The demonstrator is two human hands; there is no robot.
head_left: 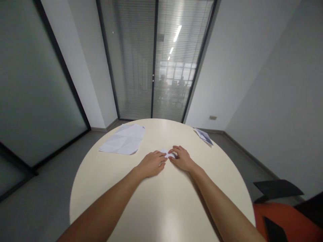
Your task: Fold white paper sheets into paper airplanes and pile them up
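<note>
A small folded piece of white paper lies on the round cream table, between my two hands and partly covered by them. My left hand rests on its left side, fingertips closed down on the paper and thumb on the near side. From the right, my right hand curls its fingers and thumb around the paper's other edge in a pinch. The exact folds under the fingers are too small to make out.
A large creased white sheet lies at the table's far left. Near the far right edge sits a folded paper. An orange chair with black armrests stands at the right. Behind the table are glass panels with blinds.
</note>
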